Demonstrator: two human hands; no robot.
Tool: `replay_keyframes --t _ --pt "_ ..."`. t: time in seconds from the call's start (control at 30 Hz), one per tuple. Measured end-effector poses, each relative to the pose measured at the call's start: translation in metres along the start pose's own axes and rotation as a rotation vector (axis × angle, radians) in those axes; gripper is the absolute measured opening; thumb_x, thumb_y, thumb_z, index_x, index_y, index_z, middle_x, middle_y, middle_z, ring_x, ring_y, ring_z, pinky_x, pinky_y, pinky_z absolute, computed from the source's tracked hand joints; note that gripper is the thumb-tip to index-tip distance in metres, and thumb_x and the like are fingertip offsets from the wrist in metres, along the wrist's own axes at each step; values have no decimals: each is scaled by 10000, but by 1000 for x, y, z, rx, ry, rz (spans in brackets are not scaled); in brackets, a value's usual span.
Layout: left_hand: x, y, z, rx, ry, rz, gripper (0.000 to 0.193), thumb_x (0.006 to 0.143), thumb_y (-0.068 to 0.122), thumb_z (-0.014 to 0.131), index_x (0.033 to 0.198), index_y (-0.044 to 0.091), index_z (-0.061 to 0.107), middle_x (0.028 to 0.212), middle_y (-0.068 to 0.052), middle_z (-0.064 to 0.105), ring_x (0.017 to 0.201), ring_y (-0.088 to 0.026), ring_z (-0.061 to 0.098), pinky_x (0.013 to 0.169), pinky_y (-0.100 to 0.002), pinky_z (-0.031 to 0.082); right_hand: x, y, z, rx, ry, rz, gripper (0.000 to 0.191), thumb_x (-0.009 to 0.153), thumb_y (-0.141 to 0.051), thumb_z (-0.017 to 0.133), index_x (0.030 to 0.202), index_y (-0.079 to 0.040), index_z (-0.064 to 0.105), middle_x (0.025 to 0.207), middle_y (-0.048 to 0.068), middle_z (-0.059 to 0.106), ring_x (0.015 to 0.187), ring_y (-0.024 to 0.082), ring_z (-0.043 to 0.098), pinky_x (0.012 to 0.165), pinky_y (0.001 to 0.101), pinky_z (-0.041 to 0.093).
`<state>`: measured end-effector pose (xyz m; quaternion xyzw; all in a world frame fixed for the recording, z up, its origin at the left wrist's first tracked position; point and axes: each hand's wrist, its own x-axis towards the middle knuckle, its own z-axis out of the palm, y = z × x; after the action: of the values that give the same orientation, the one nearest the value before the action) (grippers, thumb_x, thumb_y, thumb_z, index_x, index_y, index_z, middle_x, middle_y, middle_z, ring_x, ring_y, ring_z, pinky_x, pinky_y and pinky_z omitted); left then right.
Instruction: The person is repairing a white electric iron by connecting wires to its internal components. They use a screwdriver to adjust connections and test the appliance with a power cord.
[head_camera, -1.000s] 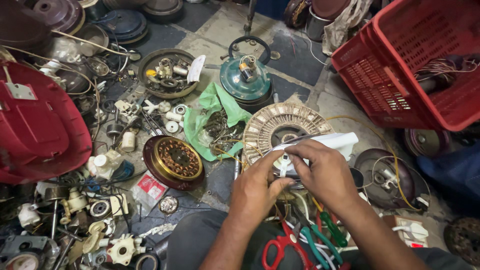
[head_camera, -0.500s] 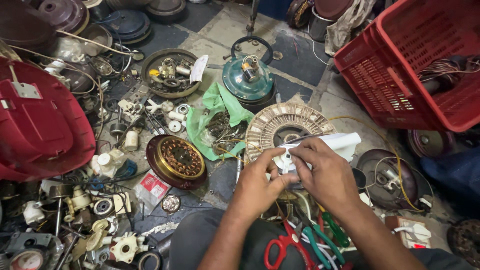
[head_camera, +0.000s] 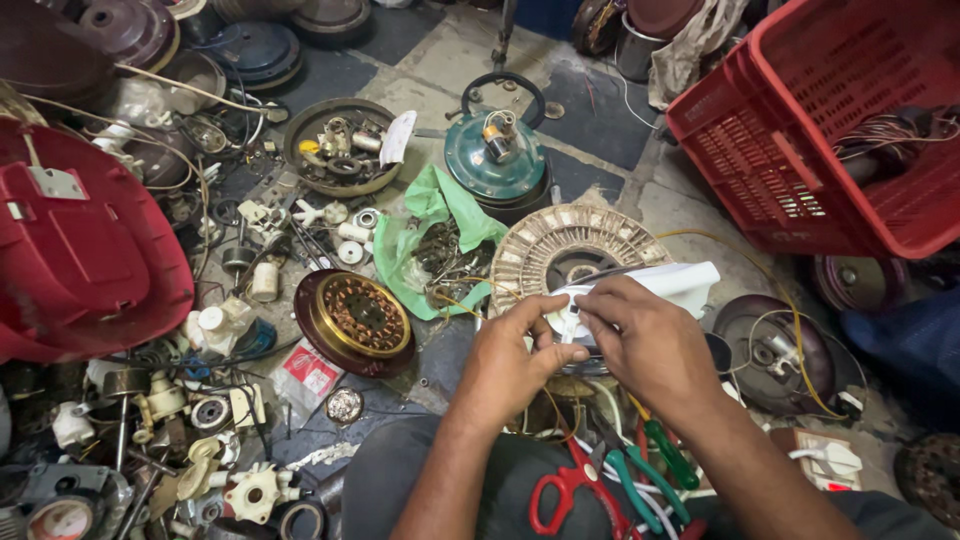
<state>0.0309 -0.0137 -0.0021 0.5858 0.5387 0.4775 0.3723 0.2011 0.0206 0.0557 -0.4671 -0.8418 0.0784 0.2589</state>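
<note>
My left hand (head_camera: 508, 352) and my right hand (head_camera: 645, 338) meet over a round wound motor stator (head_camera: 572, 248) on the floor. Both pinch a white strip of paper (head_camera: 655, 285) that runs from my fingers out to the right, past the right hand's knuckles. The left thumb and forefinger grip its near end; the right fingers fold over its middle. Below my wrists lie red-handled scissors (head_camera: 562, 490) and green-handled pliers (head_camera: 640, 482) across my lap.
A copper-wound rotor (head_camera: 352, 318) and a green plastic bag (head_camera: 428, 232) of small parts lie left of the stator. A teal motor housing (head_camera: 496, 158) sits behind. A red crate (head_camera: 826, 140) stands at right, a red cover (head_camera: 78, 250) at left. Loose parts litter the floor.
Both hands have stayed over the stator, shifting slightly; the fingers have worked the white strip closer together, and the view has drifted a little.
</note>
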Motion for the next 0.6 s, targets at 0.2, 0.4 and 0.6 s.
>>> replay_keyframes --t 0.2,0.4,0.6 --pt "1 7 -3 93 -8 9 578 730 244 889 1266 136 701 729 -61 690 614 -198 628 624 -356 518 1 0 1 -21 -19 13 190 837 -165 735 1017 -128 785 1043 45 740 878 314 722 733 416 564" --pt "-2 6 -4 115 -7 46 584 742 250 868 1289 133 701 787 -79 722 650 -233 659 660 -367 528 13 -1 -7 -105 -129 -3 166 818 -206 741 957 -129 787 968 59 723 842 333 699 713 456 546" --pt "6 -23 4 -244 -44 -204 335 1069 248 611 1323 110 781 770 -101 629 636 -133 547 592 -343 481 29 7 -13 -167 -258 -70 128 793 -242 758 881 -155 791 902 37 728 857 304 710 708 454 548"
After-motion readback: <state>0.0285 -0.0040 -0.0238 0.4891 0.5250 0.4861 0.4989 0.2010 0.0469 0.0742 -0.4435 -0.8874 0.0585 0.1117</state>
